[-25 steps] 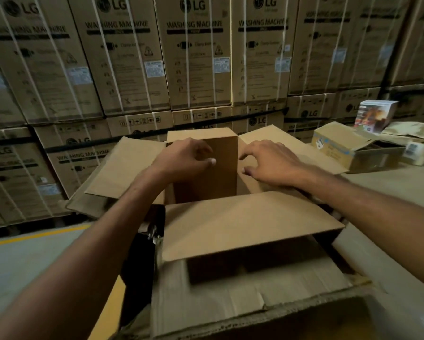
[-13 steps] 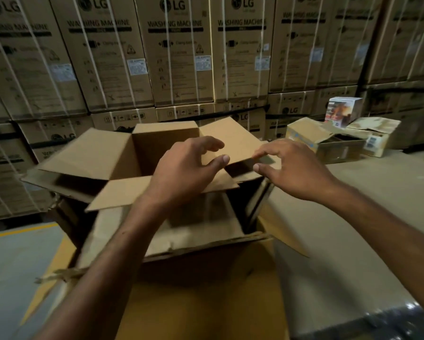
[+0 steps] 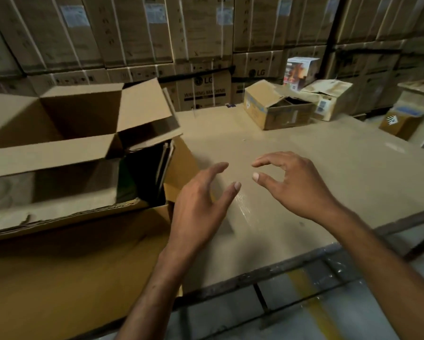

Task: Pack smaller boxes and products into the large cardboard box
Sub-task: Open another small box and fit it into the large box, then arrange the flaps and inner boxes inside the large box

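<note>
The large cardboard box (image 3: 46,155) stands at the left with its flaps spread open; a smaller brown box (image 3: 83,111) stands upright inside it. My left hand (image 3: 201,202) hovers just right of the box's near corner, fingers apart and holding nothing. My right hand (image 3: 294,185) hangs over the bare tabletop beside it, fingers curled apart, also with nothing in it. Far across the table sit a small open carton (image 3: 277,111), a worn carton (image 3: 329,99) and a white printed product box (image 3: 300,71).
The flat cardboard-covered table (image 3: 304,148) stretches right; its metal edge (image 3: 292,263) runs along the front, floor below. Stacked washing-machine cartons (image 3: 157,33) wall off the back. Another small box (image 3: 402,121) sits beyond the table's right edge.
Both hands left the upright small box and the flaps and moved right, out over the tabletop. My view swung right, so the large box now sits at the left.
</note>
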`<move>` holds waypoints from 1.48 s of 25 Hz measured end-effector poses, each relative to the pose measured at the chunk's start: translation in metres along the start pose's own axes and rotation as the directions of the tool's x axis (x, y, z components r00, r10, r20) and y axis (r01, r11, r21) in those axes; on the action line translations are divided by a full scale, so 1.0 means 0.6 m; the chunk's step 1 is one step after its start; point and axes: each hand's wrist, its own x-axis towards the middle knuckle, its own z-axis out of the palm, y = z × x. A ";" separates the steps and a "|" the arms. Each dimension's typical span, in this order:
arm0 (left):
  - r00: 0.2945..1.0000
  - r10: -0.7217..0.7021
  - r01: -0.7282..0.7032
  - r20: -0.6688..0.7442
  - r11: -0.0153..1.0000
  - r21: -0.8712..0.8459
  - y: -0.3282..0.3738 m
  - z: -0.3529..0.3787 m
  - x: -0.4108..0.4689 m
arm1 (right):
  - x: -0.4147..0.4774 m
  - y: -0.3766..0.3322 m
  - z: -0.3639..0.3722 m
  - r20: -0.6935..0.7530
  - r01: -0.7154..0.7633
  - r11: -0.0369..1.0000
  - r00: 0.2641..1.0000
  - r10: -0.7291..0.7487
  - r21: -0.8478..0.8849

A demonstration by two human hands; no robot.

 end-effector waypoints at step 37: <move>0.890 -0.426 0.426 -0.163 0.904 -0.033 0.073 0.482 0.243 | 0.187 0.514 -0.045 0.224 0.018 0.946 0.970 -0.095 0.324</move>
